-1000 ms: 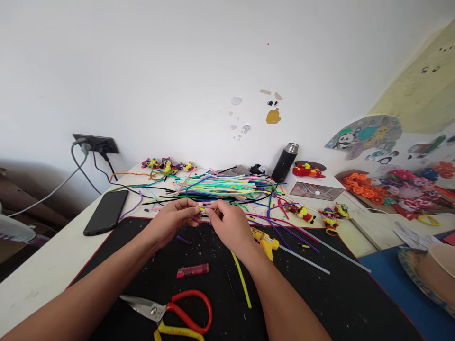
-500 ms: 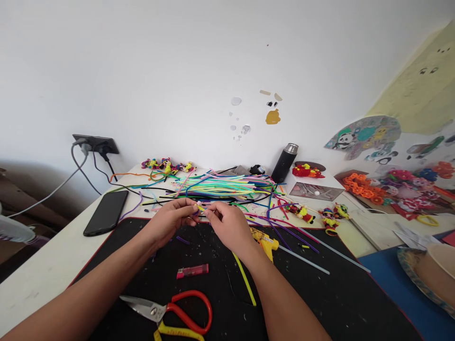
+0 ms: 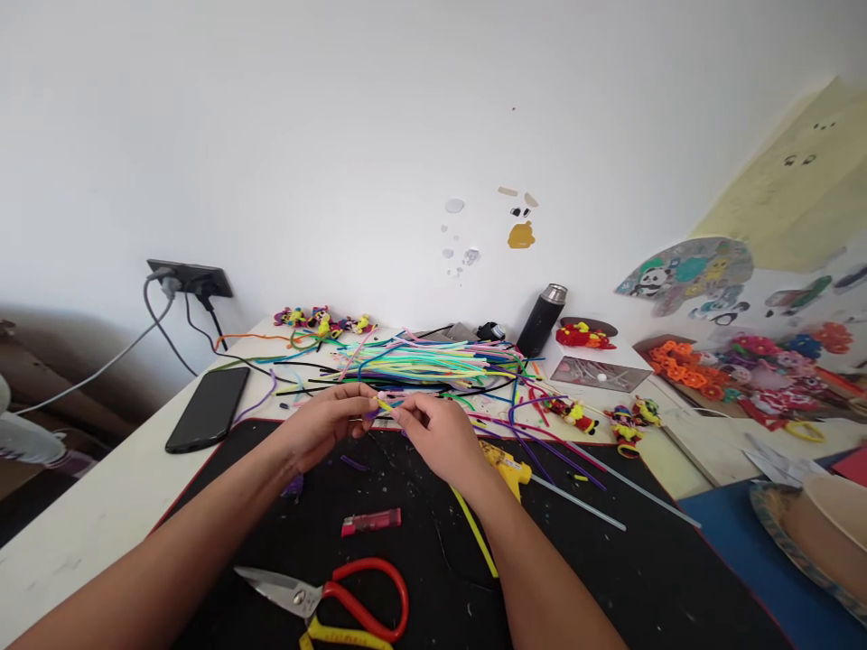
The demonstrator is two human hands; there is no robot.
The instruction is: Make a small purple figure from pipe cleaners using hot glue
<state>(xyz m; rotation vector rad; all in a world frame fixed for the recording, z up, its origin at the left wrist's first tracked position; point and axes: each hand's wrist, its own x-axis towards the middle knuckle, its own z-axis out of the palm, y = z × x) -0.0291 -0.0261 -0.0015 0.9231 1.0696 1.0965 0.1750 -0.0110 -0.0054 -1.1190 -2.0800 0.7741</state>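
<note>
Both hands meet above the back of the black mat [image 3: 555, 551]. My left hand [image 3: 331, 420] pinches a small piece with yellow and purple in it, mostly covered by the fingers. Between the fingertips shows a short stretch of yellow pipe cleaner [image 3: 386, 404], its other side pinched by my right hand [image 3: 443, 442]. A long yellow pipe cleaner length [image 3: 478, 533] hangs or lies below my right wrist; whether it is the same piece is hidden. Just behind the fingers lies a heap of many-coloured pipe cleaners [image 3: 433, 361].
Scissors [image 3: 369, 600] and a pink lighter [image 3: 371, 521] lie on the mat in front. A yellow glue gun [image 3: 505, 465] sits right of my right wrist. A phone [image 3: 207, 411] is at left, a black flask [image 3: 542, 320] at the back, small pipe-cleaner figures [image 3: 624, 431] at right.
The camera has tilted slightly, so the table sits a little lower in view. Both hands keep nearly the same pinch, with slightly more yellow showing between the fingertips.
</note>
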